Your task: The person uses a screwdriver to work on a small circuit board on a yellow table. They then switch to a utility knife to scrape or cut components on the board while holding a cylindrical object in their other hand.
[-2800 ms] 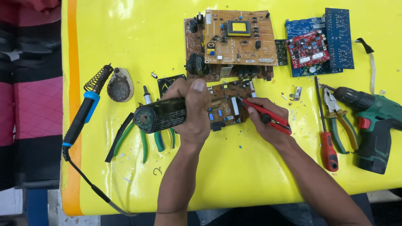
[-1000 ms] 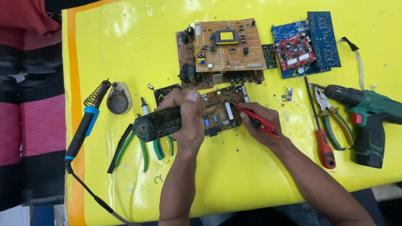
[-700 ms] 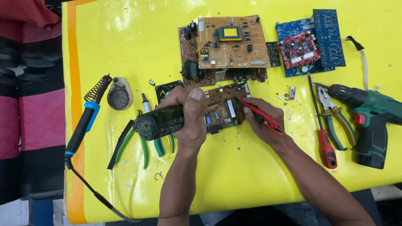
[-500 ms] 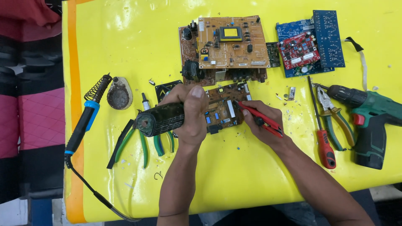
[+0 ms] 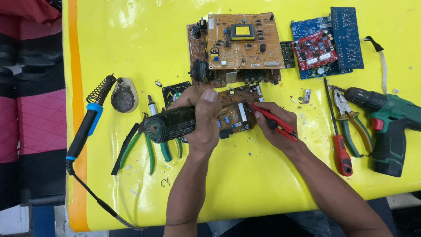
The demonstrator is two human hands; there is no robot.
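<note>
Fingers of the left hand wrap a dark cylinder, whose long axis lies roughly left to right, its round end facing left. The right hand grips red cutters, their tip pointing up-left onto a small brown board that lies on the surface between the two hands, partly under the left fingers.

Under the cylinder lie green pliers and a small black fan. Left of them a blue soldering iron points up, its coil stand beside a dirty sponge tray; its cable runs off toward the near edge.

Above the hands sits a large brown board, with a blue and red board to its right. Right of the right hand a red screwdriver lies upright in view, then more green pliers and a green drill near the right edge.

Open yellow room lies along the near edge and top left; an orange stripe marks the left edge.
</note>
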